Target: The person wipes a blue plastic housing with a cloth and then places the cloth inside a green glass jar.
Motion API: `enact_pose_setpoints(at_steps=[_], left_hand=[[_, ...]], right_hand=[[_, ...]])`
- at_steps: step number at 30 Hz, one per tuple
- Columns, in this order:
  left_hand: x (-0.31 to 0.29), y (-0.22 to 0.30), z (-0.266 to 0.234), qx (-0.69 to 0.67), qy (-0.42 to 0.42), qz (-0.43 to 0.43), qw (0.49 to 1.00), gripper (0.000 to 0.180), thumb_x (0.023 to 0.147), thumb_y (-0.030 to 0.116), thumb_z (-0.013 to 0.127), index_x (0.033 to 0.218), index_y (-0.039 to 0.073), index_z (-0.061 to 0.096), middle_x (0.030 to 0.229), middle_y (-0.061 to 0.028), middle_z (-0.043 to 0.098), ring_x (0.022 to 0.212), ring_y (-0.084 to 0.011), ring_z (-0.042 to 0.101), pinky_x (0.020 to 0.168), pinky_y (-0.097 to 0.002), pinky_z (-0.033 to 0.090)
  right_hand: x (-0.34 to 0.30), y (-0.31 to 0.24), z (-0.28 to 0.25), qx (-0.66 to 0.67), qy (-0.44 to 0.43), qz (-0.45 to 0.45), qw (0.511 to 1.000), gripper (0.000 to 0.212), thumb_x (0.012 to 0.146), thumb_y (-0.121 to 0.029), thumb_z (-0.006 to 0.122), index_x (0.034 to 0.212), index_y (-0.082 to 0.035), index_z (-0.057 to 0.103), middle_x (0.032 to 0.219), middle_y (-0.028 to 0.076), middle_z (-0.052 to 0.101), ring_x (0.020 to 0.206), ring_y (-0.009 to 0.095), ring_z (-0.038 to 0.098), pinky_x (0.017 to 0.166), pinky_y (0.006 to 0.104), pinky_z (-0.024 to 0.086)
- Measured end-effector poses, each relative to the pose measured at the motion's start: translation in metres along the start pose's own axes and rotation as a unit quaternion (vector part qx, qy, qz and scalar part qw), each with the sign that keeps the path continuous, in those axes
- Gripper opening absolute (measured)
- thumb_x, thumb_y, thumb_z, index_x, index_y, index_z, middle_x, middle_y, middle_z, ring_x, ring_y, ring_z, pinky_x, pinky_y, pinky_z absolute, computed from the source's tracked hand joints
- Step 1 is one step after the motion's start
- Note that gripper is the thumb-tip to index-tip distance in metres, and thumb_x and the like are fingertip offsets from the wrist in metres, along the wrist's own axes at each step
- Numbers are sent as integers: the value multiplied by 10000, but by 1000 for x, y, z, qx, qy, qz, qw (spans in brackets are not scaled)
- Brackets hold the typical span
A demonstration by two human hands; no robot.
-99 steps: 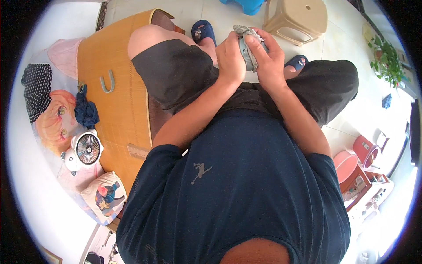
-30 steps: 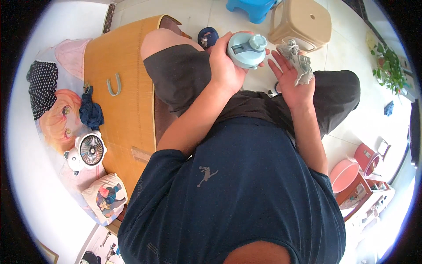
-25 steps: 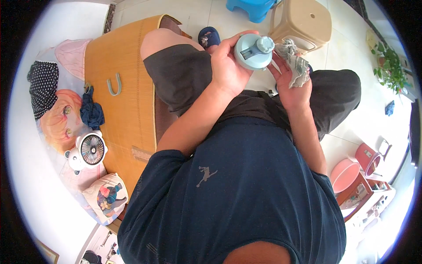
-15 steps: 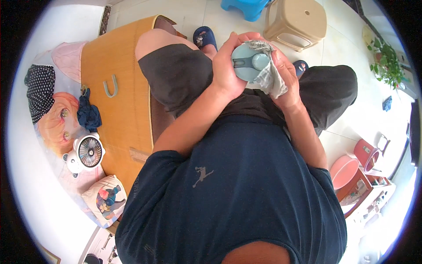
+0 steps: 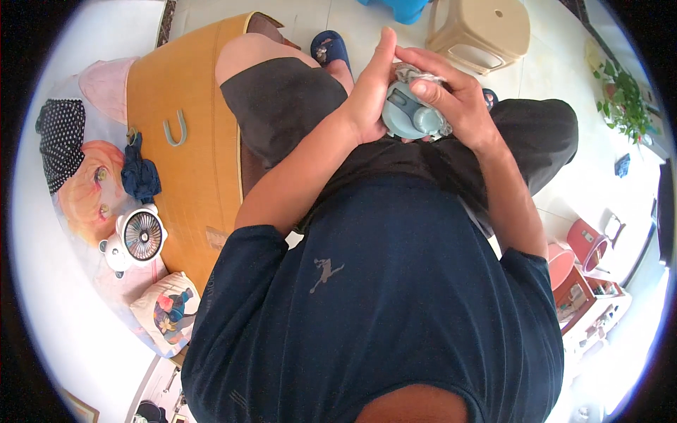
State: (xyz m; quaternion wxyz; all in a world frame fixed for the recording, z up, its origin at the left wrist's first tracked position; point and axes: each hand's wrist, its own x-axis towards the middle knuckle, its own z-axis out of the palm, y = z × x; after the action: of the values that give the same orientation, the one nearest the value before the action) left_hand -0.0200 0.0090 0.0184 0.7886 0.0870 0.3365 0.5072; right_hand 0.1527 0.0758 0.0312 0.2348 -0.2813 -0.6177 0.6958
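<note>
A pale blue-green water bottle (image 5: 407,121) is seen from above between my hands, its lid with a round cap and a grey inset facing up. Against its left side rests my left hand (image 5: 369,99), with the thumb stretched upward and the other fingers mostly hidden around the bottle. My right hand (image 5: 462,102) grips a crumpled grey patterned cloth (image 5: 409,73), pressing it on the bottle's far and right sides. The bottle's body below the lid is hidden.
At left, a tan mat (image 5: 190,155) bears a grey U-shaped handle (image 5: 175,129), dark blue cloth (image 5: 141,173) and a white fan (image 5: 142,236). Beyond my hands stand a beige stool (image 5: 486,32) and a blue stool (image 5: 398,10). Pink basins (image 5: 587,243) sit at right.
Both hands and the bottle have moved slightly right and nearer me. The lid has turned clockwise. My left thumb now points upward, and less of the cloth shows beside my right hand.
</note>
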Motion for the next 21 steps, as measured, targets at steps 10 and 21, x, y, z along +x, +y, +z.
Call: enact_pose_setpoints(at_steps=[10,21], left_hand=[[2,-8,7,-13,25,-13,1000,988,923,919,251,1180,42,627,849,-173,711,603,-376,718,382,-409,547],[14,-1,-19,-143,-4,150,978,509,1062,507,538,1162,32,692,1136,-231,736,1045,-402,728,800,-609,621]], right_hand=[[16,-11,10,55,-47,125,990,555,964,-412,783,1251,48,666,837,151,744,546,244,732,357,292,536],[8,37,20,339,287,48,895,394,1147,-293,475,1272,43,639,1185,158,710,1078,217,666,945,408,556]])
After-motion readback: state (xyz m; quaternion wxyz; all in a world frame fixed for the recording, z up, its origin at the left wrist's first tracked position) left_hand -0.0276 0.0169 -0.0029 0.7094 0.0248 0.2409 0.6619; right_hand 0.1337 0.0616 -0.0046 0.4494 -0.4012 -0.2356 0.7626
